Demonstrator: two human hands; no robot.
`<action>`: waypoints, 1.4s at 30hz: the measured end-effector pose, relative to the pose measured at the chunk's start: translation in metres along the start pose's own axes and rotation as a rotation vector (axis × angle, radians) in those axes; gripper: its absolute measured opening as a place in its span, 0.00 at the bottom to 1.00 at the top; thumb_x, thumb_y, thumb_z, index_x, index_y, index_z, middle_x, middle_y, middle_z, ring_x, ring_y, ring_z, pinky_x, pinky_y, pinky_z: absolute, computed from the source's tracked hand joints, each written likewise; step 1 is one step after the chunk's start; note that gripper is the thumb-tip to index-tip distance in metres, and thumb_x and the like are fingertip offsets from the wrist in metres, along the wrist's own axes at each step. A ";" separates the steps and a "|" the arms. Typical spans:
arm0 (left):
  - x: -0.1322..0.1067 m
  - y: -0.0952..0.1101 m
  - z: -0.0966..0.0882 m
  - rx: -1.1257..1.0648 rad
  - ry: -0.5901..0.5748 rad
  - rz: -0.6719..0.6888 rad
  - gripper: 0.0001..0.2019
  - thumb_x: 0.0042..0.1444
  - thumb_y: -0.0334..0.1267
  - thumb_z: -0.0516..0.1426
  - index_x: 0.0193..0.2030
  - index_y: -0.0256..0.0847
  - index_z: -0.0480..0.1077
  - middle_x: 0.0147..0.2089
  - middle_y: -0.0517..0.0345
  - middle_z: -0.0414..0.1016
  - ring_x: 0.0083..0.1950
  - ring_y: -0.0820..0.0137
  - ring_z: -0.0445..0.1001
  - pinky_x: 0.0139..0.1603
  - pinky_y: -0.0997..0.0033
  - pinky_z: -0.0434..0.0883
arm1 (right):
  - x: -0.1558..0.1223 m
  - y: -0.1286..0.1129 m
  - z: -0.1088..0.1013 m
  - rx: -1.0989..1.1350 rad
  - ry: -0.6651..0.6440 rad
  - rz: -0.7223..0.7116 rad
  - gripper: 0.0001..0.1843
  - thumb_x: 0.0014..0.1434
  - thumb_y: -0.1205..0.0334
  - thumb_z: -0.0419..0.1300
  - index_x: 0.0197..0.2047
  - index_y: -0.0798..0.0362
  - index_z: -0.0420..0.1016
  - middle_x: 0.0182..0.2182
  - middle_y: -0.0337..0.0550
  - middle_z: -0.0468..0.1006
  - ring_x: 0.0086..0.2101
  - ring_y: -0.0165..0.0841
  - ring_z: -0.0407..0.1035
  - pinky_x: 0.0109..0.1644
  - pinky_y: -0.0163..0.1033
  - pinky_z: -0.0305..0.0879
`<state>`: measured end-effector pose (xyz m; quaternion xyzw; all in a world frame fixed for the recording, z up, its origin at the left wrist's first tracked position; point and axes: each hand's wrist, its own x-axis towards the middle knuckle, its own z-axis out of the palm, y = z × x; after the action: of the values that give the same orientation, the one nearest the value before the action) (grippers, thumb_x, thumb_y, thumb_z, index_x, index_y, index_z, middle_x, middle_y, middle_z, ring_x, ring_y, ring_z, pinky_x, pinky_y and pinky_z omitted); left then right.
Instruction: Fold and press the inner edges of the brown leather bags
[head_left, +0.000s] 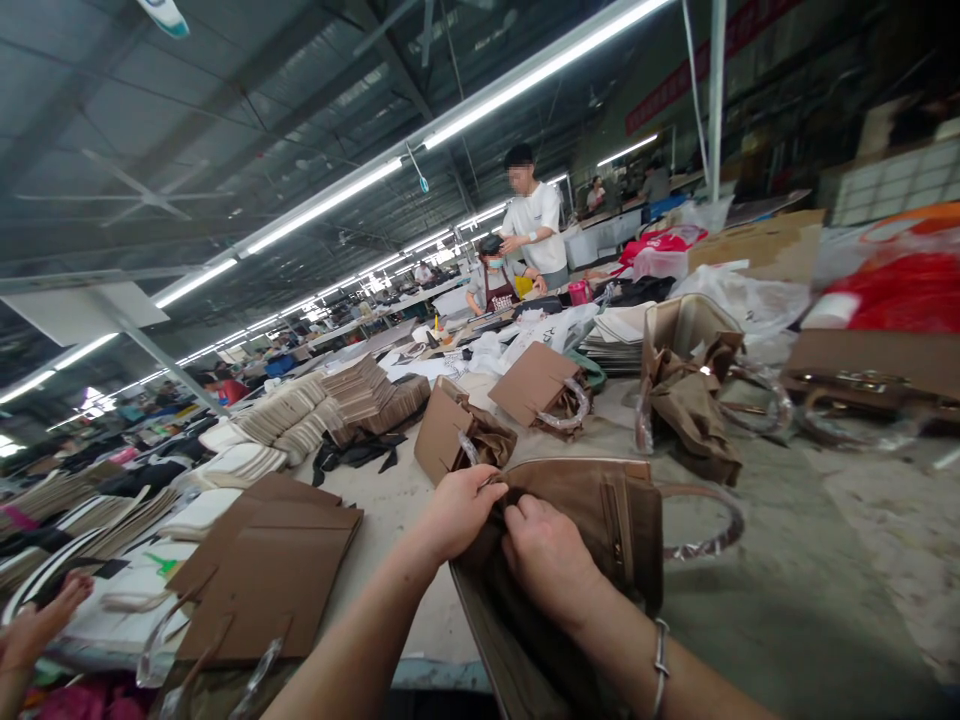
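The brown bag [585, 495] lies between and beneath both hands, its body spreading to the right of the right hand [553, 555] and down towards the wearer. The left hand [461, 510] pinches the bag's far left edge, thumb against forefinger. The right hand, just beside it, has its fingers curled into the dark cloth; their tips are hidden, so I cannot tell whether they pinch or only press. The cloth looks soft and likely to crease and slide over itself, while the trimmed upper rim seems stiffer and should give a steadier hold. I judge the bag light for its size, floppy rather than fragile. The zip [618, 525], right of the right hand, is probably hard and could snag. Further right, the handle [705, 548] stands out as a loop in clear wrapping, which may feel slippery; the firm rim looks the better place to grip. A stack of brown panels [277, 550] lies left of the left hand, and another bag [442, 430] sits just beyond it.
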<state>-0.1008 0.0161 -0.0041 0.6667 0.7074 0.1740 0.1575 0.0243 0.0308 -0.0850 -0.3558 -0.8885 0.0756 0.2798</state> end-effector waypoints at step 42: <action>0.004 -0.005 0.005 -0.119 0.059 -0.057 0.23 0.60 0.51 0.42 0.24 0.39 0.66 0.26 0.59 0.69 0.31 0.70 0.66 0.31 0.74 0.61 | 0.028 0.067 -0.031 0.037 0.373 -0.393 0.14 0.64 0.66 0.50 0.45 0.50 0.75 0.34 0.44 0.72 0.36 0.34 0.60 0.40 0.40 0.56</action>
<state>-0.1030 0.0204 -0.0106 0.6302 0.7189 0.2309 0.1808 0.0645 0.0967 -0.0694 -0.1789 -0.8720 -0.0309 0.4546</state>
